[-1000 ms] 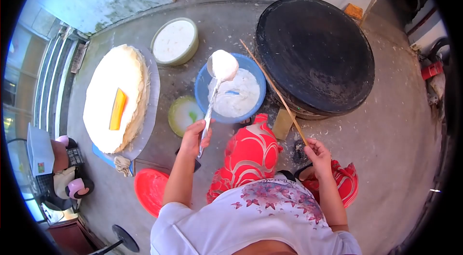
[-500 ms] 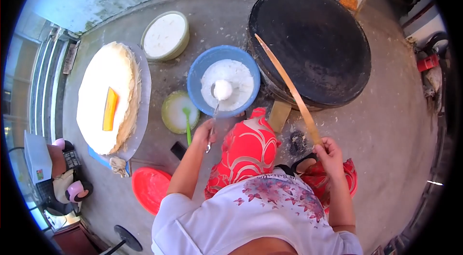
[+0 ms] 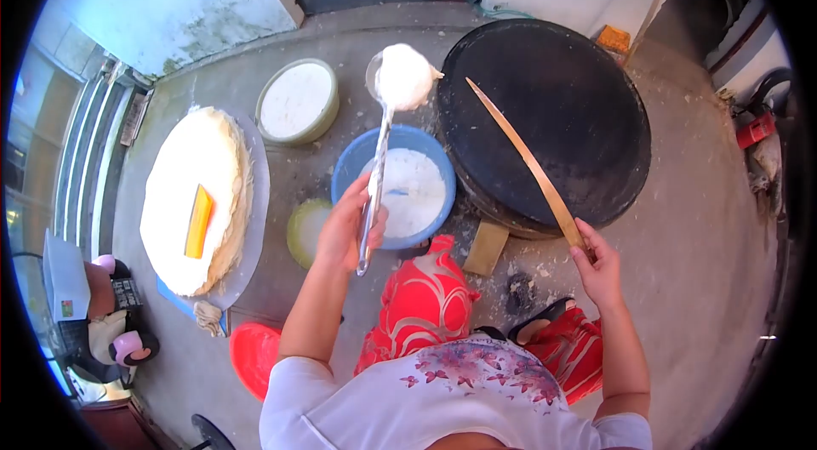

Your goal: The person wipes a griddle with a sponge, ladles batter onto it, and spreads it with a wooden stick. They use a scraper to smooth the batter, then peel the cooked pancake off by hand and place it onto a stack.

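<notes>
My left hand grips the handle of a metal ladle, which is raised high and heaped with white batter. The ladle's bowl hangs above the floor just left of the big round black griddle. Under the handle stands a blue bowl holding more white batter. My right hand holds a long thin wooden stick that slants up and left across the griddle's near edge.
A tall stack of thin pale pancakes with a yellow scraper on top lies on a tray at the left. A pale green tub of batter stands behind it, a small green bowl near my left hand, a red basin by my knee.
The ladle dipped into the blue bowl and has now come up full, swung up toward the griddle. The stick in my right hand has shifted over the griddle.
</notes>
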A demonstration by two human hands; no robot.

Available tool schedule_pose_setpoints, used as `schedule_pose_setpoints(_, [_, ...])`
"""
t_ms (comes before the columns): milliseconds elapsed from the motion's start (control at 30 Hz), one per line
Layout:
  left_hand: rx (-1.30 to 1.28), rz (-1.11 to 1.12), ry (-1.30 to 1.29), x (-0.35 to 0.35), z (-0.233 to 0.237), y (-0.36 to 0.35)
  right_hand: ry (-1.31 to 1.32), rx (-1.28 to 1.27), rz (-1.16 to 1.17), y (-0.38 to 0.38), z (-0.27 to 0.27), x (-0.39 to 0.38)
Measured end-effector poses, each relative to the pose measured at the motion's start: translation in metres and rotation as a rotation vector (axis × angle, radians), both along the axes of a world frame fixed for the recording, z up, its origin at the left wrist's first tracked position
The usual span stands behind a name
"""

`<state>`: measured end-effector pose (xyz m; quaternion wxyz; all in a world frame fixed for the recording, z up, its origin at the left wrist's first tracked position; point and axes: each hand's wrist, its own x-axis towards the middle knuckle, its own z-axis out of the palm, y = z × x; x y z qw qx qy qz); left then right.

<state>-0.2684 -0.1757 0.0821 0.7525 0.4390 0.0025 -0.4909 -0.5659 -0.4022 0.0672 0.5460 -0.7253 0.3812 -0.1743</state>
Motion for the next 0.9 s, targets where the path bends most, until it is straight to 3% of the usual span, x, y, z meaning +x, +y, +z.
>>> schedule_pose_setpoints(200, [-0.025, -0.023, -0.117, 0.015, -0.01, -0.093, 0.049, -0.308, 0.008, -0.036, -0.014, 0.004])
schedule_pose_setpoints(400, [0.041, 0.082, -0.227, 0.017, -0.056, -0.161, 0.065, -0.417, -0.034, -0.058, -0.015, 0.034])
schedule_pose_setpoints(533, [0.128, 0.076, -0.256, 0.01, -0.076, -0.176, 0.031, -0.6, 0.057, -0.069, -0.019, 0.067])
schedule_pose_setpoints(767, [0.245, 0.137, -0.31, -0.002, -0.095, -0.176, 0.23, -0.548, 0.115, -0.077, -0.053, 0.094])
schedule_pose_setpoints(900, [0.261, 0.115, -0.483, -0.003, -0.096, -0.176, 0.156, -0.527, 0.102, -0.081, -0.065, 0.092])
